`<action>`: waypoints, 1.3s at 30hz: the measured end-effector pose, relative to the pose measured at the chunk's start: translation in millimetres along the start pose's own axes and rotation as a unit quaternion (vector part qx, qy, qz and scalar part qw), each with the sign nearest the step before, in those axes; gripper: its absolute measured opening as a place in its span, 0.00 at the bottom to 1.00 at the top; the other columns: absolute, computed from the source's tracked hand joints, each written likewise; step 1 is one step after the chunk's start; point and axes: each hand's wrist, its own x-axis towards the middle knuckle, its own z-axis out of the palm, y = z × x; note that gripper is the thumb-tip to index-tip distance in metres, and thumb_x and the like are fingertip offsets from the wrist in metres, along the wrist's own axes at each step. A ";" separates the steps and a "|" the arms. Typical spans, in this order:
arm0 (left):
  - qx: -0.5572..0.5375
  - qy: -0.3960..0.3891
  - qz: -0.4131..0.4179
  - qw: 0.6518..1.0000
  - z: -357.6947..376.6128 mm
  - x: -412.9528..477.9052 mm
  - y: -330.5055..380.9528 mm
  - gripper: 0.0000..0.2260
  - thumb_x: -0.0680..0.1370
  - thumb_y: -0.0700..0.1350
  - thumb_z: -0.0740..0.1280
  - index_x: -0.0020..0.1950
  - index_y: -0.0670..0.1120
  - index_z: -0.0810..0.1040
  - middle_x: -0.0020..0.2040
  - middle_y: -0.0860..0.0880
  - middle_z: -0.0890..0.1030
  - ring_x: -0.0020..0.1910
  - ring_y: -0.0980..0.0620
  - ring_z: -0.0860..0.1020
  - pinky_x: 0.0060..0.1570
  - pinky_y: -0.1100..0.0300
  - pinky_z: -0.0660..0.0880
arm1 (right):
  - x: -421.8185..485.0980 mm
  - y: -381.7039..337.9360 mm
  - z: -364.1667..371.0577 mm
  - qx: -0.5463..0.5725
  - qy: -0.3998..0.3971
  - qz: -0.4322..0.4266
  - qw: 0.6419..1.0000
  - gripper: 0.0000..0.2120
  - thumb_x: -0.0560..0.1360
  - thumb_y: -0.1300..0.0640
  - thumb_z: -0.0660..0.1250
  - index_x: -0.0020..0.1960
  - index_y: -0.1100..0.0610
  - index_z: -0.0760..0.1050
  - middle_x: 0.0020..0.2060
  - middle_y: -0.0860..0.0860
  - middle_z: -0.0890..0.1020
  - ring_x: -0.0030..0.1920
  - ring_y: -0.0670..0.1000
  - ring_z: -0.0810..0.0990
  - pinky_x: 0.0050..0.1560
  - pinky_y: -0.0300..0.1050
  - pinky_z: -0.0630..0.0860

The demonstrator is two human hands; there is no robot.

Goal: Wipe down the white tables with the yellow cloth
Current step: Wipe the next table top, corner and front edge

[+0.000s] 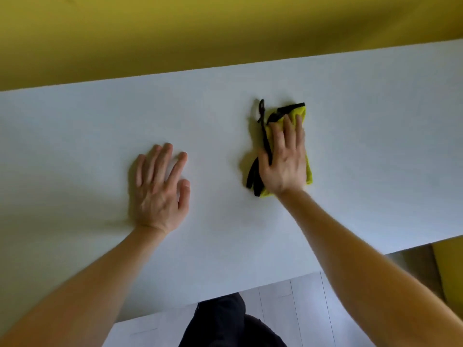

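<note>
A white table (pixel 363 126) fills the middle of the head view. On it lies a folded yellow cloth (pixel 300 113) with black trim, right of centre. My right hand (pixel 285 156) lies flat on top of the cloth, fingers straight and pointing away from me, pressing it onto the tabletop. My left hand (pixel 160 189) rests palm down on the bare table surface to the left, fingers spread, holding nothing.
A yellow wall (pixel 225 31) runs along the table's far edge. Below the near edge I see pale floor planks (pixel 295 311) and my dark trousers (pixel 225 321). A yellow object (pixel 451 266) shows past the table's right corner.
</note>
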 end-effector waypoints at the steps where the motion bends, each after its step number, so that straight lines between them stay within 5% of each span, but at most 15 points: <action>1: -0.005 0.000 0.000 1.000 -0.7 1.4 1.0 0.25 0.85 0.49 0.63 0.83 0.48 0.71 0.86 0.44 0.64 0.87 0.42 0.59 0.82 0.34 0.59 | -28.1 -25.9 4.1 0.020 -0.030 -0.060 0.998 0.32 0.78 0.51 0.68 0.80 0.60 0.71 0.83 0.64 0.65 0.86 0.68 0.53 0.83 0.68 0.57; 5: -0.021 -0.004 0.003 1.000 -2.3 4.3 -1.1 0.28 0.81 0.45 0.64 0.83 0.47 0.71 0.86 0.42 0.64 0.86 0.40 0.60 0.81 0.32 0.59 | -71.9 -58.6 5.0 0.051 -0.220 -0.383 0.896 0.31 0.80 0.49 0.70 0.81 0.54 0.72 0.86 0.59 0.60 0.88 0.63 0.48 0.85 0.66 0.54; 8: -0.038 -0.019 -0.003 0.999 -0.6 5.5 -1.4 0.29 0.81 0.46 0.65 0.84 0.46 0.71 0.86 0.41 0.63 0.87 0.39 0.59 0.80 0.30 0.59 | 2.5 -13.6 1.9 0.026 -0.251 -0.494 0.832 0.34 0.76 0.51 0.73 0.81 0.55 0.73 0.85 0.58 0.63 0.87 0.64 0.52 0.84 0.68 0.57; 10: -0.040 -0.021 -0.014 0.999 0.5 3.6 0.5 0.27 0.83 0.48 0.65 0.84 0.46 0.70 0.87 0.41 0.62 0.87 0.39 0.59 0.80 0.30 0.59 | 59.1 23.3 -5.2 -0.010 -0.218 -0.443 0.870 0.33 0.78 0.53 0.72 0.81 0.55 0.71 0.85 0.58 0.63 0.87 0.65 0.55 0.83 0.67 0.59; 14: -0.040 -0.030 -0.017 0.999 0.4 3.7 1.2 0.27 0.84 0.49 0.64 0.84 0.47 0.70 0.87 0.42 0.61 0.87 0.40 0.59 0.80 0.30 0.60 | 125.5 55.4 -13.4 -0.031 -0.121 -0.199 0.972 0.31 0.80 0.50 0.64 0.83 0.52 0.68 0.85 0.55 0.63 0.87 0.61 0.53 0.85 0.64 0.57; 17: -0.037 -0.035 -0.019 0.999 1.2 3.1 0.8 0.28 0.84 0.49 0.64 0.84 0.47 0.70 0.87 0.42 0.61 0.87 0.40 0.58 0.80 0.30 0.59 | 103.1 12.0 2.0 -0.027 -0.055 -0.080 0.995 0.33 0.76 0.50 0.65 0.81 0.57 0.70 0.83 0.61 0.65 0.87 0.66 0.53 0.84 0.65 0.56; 19: -0.034 -0.043 -0.022 0.998 1.7 1.8 1.8 0.26 0.83 0.49 0.63 0.83 0.45 0.72 0.87 0.41 0.61 0.87 0.39 0.58 0.80 0.30 0.59 | 52.9 -27.1 11.5 -0.002 -0.099 -0.183 0.978 0.33 0.77 0.50 0.69 0.81 0.57 0.71 0.84 0.63 0.63 0.87 0.67 0.51 0.85 0.66 0.54; 22: -0.022 -0.044 -0.014 0.999 2.1 1.8 1.1 0.23 0.83 0.47 0.64 0.76 0.40 0.78 0.86 0.39 0.62 0.86 0.37 0.59 0.80 0.29 0.60 | 9.3 -50.5 13.1 0.026 -0.225 -0.444 0.867 0.31 0.81 0.47 0.69 0.83 0.52 0.69 0.86 0.58 0.59 0.88 0.64 0.47 0.85 0.65 0.52; 24: -0.019 -0.047 -0.005 0.999 -0.1 3.5 -0.1 0.26 0.82 0.47 0.63 0.80 0.41 0.74 0.86 0.39 0.62 0.86 0.36 0.59 0.80 0.29 0.60 | 36.8 -31.1 16.0 0.056 -0.234 -0.515 0.823 0.30 0.79 0.51 0.71 0.80 0.55 0.73 0.84 0.60 0.64 0.87 0.66 0.53 0.85 0.68 0.55; 27: -0.019 -0.051 -0.014 0.998 -4.5 7.4 2.4 0.28 0.82 0.48 0.64 0.83 0.45 0.71 0.87 0.40 0.61 0.87 0.38 0.58 0.80 0.30 0.59 | 96.2 22.8 9.5 0.024 -0.192 -0.425 0.884 0.32 0.78 0.53 0.71 0.81 0.56 0.72 0.84 0.61 0.66 0.85 0.68 0.58 0.85 0.68 0.54; 30: -0.010 -0.055 -0.025 0.998 -5.4 7.8 4.9 0.28 0.82 0.49 0.65 0.83 0.45 0.72 0.87 0.41 0.61 0.87 0.39 0.59 0.80 0.31 0.60 | 134.0 60.7 -5.6 -0.024 -0.095 -0.172 0.980 0.31 0.80 0.51 0.68 0.82 0.55 0.68 0.85 0.59 0.64 0.87 0.64 0.55 0.86 0.66 0.52; 32: 0.002 -0.057 -0.025 0.998 -6.7 8.5 5.3 0.28 0.80 0.48 0.65 0.82 0.45 0.73 0.86 0.41 0.64 0.86 0.40 0.61 0.80 0.32 0.61 | 129.9 37.6 1.7 -0.033 -0.042 -0.043 0.998 0.32 0.80 0.49 0.64 0.82 0.58 0.68 0.84 0.62 0.64 0.87 0.66 0.53 0.85 0.66 0.52; 34: 0.017 -0.050 -0.034 0.998 -9.2 14.5 8.6 0.27 0.80 0.47 0.66 0.79 0.44 0.76 0.82 0.41 0.70 0.83 0.38 0.67 0.80 0.34 0.62 | 107.3 -7.5 12.0 -0.034 -0.060 -0.074 0.995 0.34 0.79 0.48 0.63 0.82 0.59 0.67 0.84 0.64 0.63 0.87 0.68 0.51 0.86 0.66 0.50; 37: 0.046 -0.013 -0.115 0.992 -4.7 43.4 24.6 0.25 0.80 0.46 0.65 0.77 0.40 0.74 0.70 0.39 0.77 0.71 0.35 0.76 0.81 0.35 0.62 | 76.1 -55.3 22.5 -0.009 -0.141 -0.259 0.955 0.32 0.83 0.44 0.61 0.84 0.55 0.67 0.86 0.61 0.59 0.88 0.65 0.47 0.86 0.65 0.48; 39: 0.047 0.009 -0.180 0.983 3.1 68.8 35.3 0.25 0.82 0.46 0.64 0.80 0.41 0.71 0.73 0.40 0.75 0.74 0.36 0.73 0.82 0.36 0.59 | 79.0 -51.6 22.7 -0.003 -0.159 -0.311 0.937 0.32 0.83 0.42 0.59 0.84 0.53 0.66 0.87 0.58 0.58 0.88 0.63 0.45 0.87 0.63 0.48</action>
